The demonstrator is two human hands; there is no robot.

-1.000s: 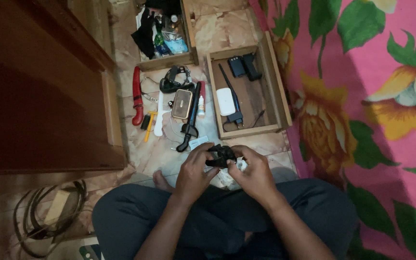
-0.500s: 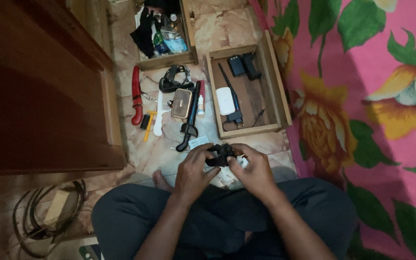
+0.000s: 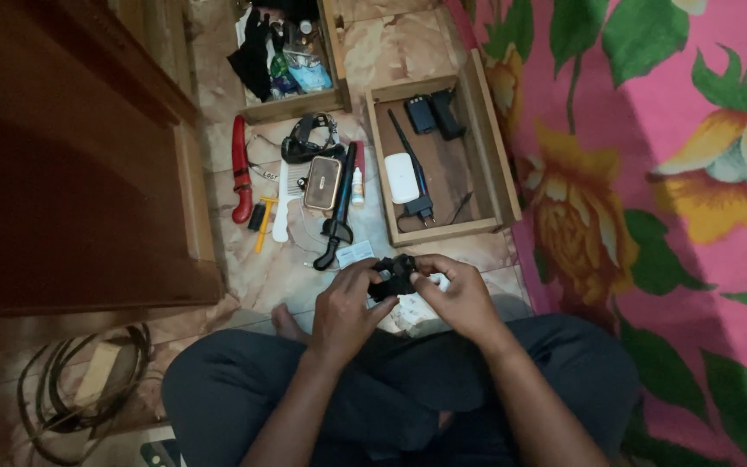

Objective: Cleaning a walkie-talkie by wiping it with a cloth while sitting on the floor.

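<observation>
- I hold a small black object [image 3: 395, 277] between both hands, above my crossed legs and just in front of the marble floor [image 3: 408, 52]. Its exact kind is too dark to make out; it looks like a bundled strap or clip part.
- My left hand [image 3: 345, 310] is curled partly closed, with thumb and forefinger pinching the object's left end.
- My right hand [image 3: 458, 298] is likewise partly closed, its fingertips gripping the right end. A small white piece [image 3: 437, 281] shows just beside those fingers; whether I grip it too, I cannot tell.
- Handling judgement: the object appears light and small, so a two-finger pinch suffices. It looks partly flexible, so I take it by the firmer ends rather than the middle. The dark surface shows no gloss; I judge it not slippery and not fragile.
- On the floor ahead lie a black hair clipper [image 3: 339, 212], a gold rectangular case [image 3: 323, 182], a white comb [image 3: 283, 207] and a red-handled tool [image 3: 239, 169], all well apart from my hands.
- An open wooden drawer [image 3: 499, 164] holds a white flat device [image 3: 404, 178] and a black charger [image 3: 423, 207].
- A pink floral carpet [image 3: 676, 225] lies to my right.
</observation>
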